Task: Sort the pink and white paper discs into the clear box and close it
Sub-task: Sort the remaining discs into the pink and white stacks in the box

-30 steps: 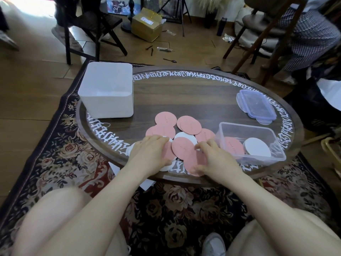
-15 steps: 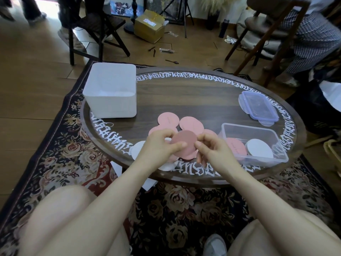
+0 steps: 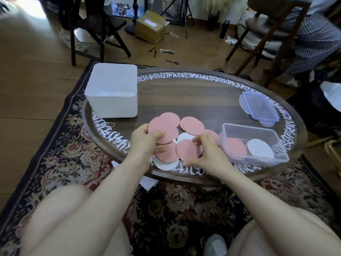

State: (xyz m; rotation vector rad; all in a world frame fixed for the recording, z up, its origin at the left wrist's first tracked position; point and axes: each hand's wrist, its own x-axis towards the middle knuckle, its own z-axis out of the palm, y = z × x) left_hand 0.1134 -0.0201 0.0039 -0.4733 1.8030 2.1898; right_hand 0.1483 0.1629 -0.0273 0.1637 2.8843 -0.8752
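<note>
Pink and white paper discs lie overlapping near the front edge of the round wooden table [image 3: 193, 97]. My left hand [image 3: 145, 143] pinches a pink disc [image 3: 162, 133], lifted a little over the pile. My right hand [image 3: 208, 152] grips the edge of another pink disc [image 3: 187, 150]. White discs [image 3: 166, 165] show under the pink ones. To the right stands the clear box [image 3: 276, 159], open, with a pink disc [image 3: 234, 146] and a white disc [image 3: 260, 148] side by side in it. Its blue-rimmed lid [image 3: 258, 106] lies behind it.
A white square bin [image 3: 112, 89] stands at the table's back left. More pink discs [image 3: 192, 125] lie behind my hands. Chairs, a cardboard box [image 3: 150, 27] and a seated person's legs are beyond the table. My knees are under the front edge.
Both hands were flat on the pile, then lifted one pink disc between them. Now each hand holds its own pink disc, the left one farther back and higher.
</note>
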